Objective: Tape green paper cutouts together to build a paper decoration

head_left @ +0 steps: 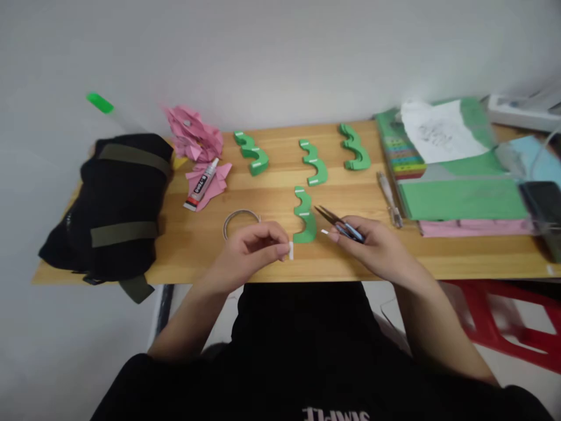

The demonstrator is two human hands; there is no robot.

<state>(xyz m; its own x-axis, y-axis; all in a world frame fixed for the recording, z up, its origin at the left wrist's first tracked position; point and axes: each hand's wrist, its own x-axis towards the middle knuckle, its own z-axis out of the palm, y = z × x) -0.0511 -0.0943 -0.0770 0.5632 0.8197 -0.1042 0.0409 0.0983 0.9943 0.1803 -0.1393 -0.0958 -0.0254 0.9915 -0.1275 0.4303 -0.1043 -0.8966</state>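
Observation:
My left hand (pixel 258 251) pinches a small white strip (pixel 291 251) between thumb and fingertips, at the table's front. My right hand (pixel 372 242) is closed around small scissors (pixel 337 222) with dark blades and bluish handles, the tips pointing left and slightly parted. A tiny white piece (pixel 325 232) shows at that hand's thumb tip. Between the hands lies a wavy green piece (pixel 305 222) with white strips across it. Behind it rest more wavy green pieces: one at left (pixel 254 155), one in the middle (pixel 314 164), and one at right (pixel 356 149).
A black bag (pixel 118 204) fills the left end, beside crumpled pink paper (pixel 195 131) and a glue tube (pixel 201 186). A coiled ring (pixel 236 215) lies near my left hand. Rightward are a box cutter (pixel 389 199), green sheets (pixel 464 199) and a phone (pixel 543 202).

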